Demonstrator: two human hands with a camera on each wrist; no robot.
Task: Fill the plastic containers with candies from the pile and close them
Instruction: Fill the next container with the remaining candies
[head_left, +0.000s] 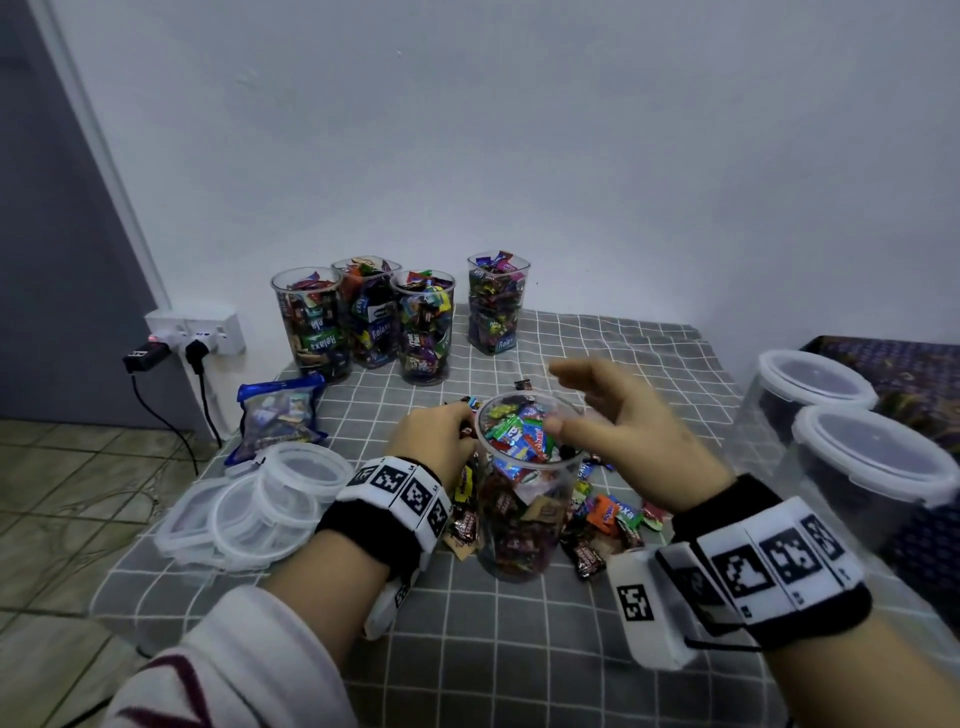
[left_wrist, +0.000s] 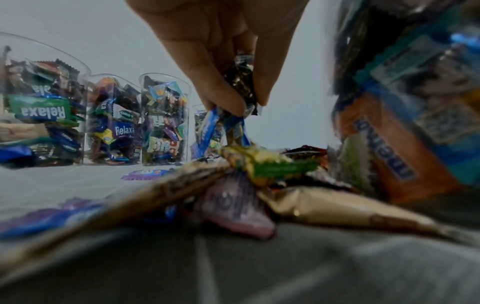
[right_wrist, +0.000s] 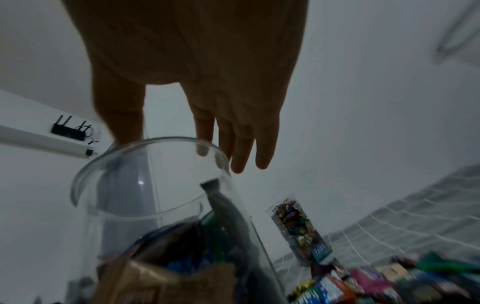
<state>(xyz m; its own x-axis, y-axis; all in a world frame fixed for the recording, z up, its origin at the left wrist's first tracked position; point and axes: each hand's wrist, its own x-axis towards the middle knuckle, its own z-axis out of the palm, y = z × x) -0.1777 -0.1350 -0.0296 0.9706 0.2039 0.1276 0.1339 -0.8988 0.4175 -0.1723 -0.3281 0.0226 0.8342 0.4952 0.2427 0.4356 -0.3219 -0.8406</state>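
A clear plastic container (head_left: 524, 509) stands mid-table, lidless and mostly filled with wrapped candies. Loose candies (head_left: 605, 512) lie around its base. My left hand (head_left: 436, 436) is just left of its rim; in the left wrist view its fingers (left_wrist: 228, 102) pinch a small bunch of candies (left_wrist: 240, 82), dark and blue wrappers, above the pile (left_wrist: 262, 164). My right hand (head_left: 613, 410) hovers open over the container's right rim, fingers spread and holding nothing. The right wrist view shows its straight fingers (right_wrist: 244, 148) above the container's open mouth (right_wrist: 145, 170).
Several filled, lidless containers (head_left: 363, 322) stand at the back by the wall. A stack of clear lids (head_left: 260, 512) and a candy bag (head_left: 280, 410) lie at the left. Two lidded empty containers (head_left: 857, 462) stand at the right. A wall socket with plugs (head_left: 192, 338) is at the left.
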